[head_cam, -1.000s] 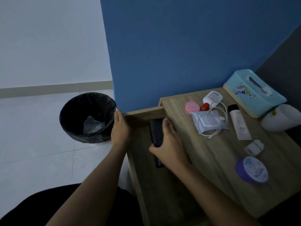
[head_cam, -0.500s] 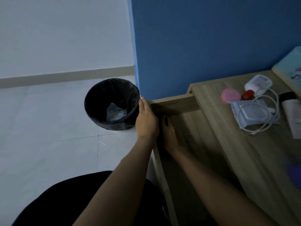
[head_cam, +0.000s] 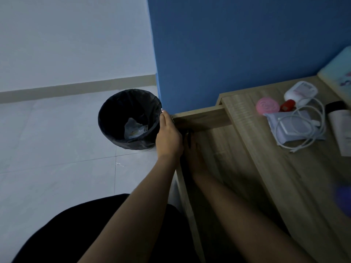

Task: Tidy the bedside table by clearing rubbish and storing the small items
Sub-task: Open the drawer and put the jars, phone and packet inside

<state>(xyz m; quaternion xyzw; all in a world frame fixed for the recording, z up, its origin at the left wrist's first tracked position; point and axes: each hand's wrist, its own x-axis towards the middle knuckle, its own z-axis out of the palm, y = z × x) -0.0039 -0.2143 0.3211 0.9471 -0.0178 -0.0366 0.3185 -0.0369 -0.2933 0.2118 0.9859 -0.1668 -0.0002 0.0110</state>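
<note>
The wooden bedside table (head_cam: pixel 266 168) has its drawer (head_cam: pixel 218 160) pulled out toward the left. My left hand (head_cam: pixel 168 135) grips the drawer's outer corner, fingers pointing away from me. My right hand (head_cam: pixel 193 154) reaches down inside the drawer along its left wall, in deep shadow; something dark lies by it, and I cannot tell whether the hand holds it. On the tabletop lie a pink round case (head_cam: pixel 267 106), a small red item (head_cam: pixel 287 105), a white device (head_cam: pixel 301 91), a wipes pack (head_cam: pixel 292 128) with a white cable (head_cam: pixel 321 120) and a white tube (head_cam: pixel 341 128).
A black-lined bin (head_cam: pixel 114 118) stands on the pale tiled floor left of the drawer, with a piece of rubbish (head_cam: pixel 135 130) inside. The blue wall (head_cam: pixel 228 54) backs the table. A teal tissue box (head_cam: pixel 338 76) and a blurred purple jar (head_cam: pixel 343 200) sit at the right edge.
My view swung left. My right hand carried a black flat item from above the drawer down inside it and now lies low along the left wall. The left hand stayed on the drawer.
</note>
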